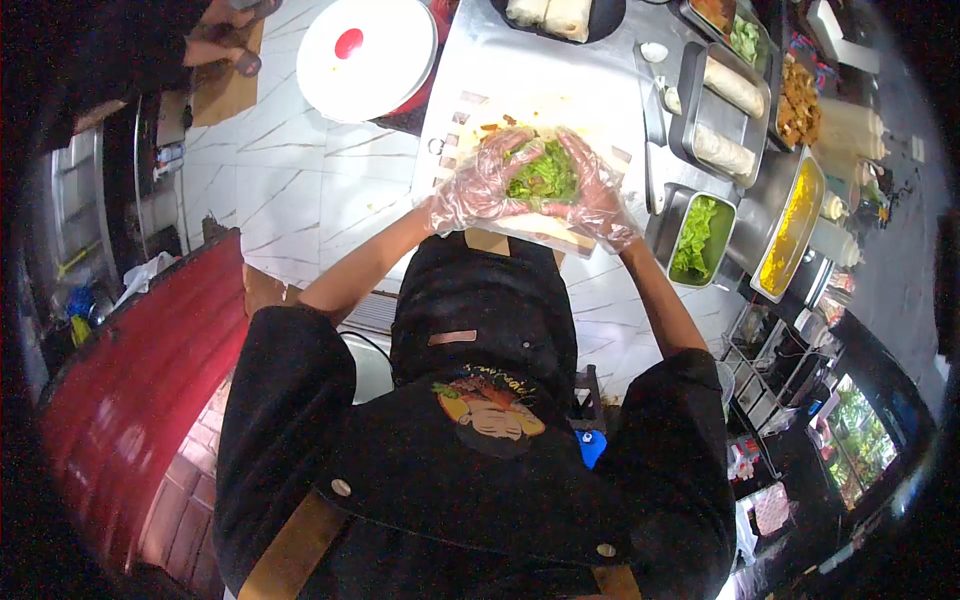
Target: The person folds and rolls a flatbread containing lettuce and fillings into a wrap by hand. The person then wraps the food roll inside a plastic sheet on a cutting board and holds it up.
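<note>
My left hand (488, 182) and my right hand (597, 188) both wear clear plastic gloves. Between them is a clump of green lettuce (545, 175), with the fingers curved round it from both sides. Under the hands, a paper-like sheet lies on the metal worktop (510, 65), and orange-brown bits of food (490, 128) show just beyond the fingertips. What lies beneath the lettuce is hidden by it and by my palms.
Right of the hands stand a lettuce container (703, 240), a tray (698, 120) with two wraps, and a pan of yellow shreds (790, 230). A long-bladed knife (655, 180) lies alongside. Far back, a black plate (520, 25) bears wraps. A white round lid (365, 60) is at left, near another person's foot (245, 62).
</note>
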Demonstrator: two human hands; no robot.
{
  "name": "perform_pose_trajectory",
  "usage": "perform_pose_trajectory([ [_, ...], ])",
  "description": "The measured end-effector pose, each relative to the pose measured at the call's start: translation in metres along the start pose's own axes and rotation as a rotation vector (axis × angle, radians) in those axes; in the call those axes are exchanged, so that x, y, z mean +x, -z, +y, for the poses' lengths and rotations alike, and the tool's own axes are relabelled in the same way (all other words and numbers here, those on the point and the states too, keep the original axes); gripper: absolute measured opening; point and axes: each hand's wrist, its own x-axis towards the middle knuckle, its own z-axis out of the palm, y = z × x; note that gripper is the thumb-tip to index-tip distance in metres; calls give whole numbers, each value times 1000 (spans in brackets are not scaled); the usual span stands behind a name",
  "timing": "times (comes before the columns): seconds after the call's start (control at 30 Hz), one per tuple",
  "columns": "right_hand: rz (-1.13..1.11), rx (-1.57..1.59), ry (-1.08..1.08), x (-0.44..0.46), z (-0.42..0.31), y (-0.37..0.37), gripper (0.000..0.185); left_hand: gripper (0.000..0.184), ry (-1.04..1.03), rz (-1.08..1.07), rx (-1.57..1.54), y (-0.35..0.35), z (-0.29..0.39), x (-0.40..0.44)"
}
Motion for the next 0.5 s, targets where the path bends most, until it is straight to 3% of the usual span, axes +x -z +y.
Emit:
perform_pose_trajectory([
  [0.27,80,41,7,-2,0,0,95,82,-21,-10,9,10,7,4],
  [0.5,110,67,-15,-4,-7,2,71,88,112,19,-135,16,18,4],
])
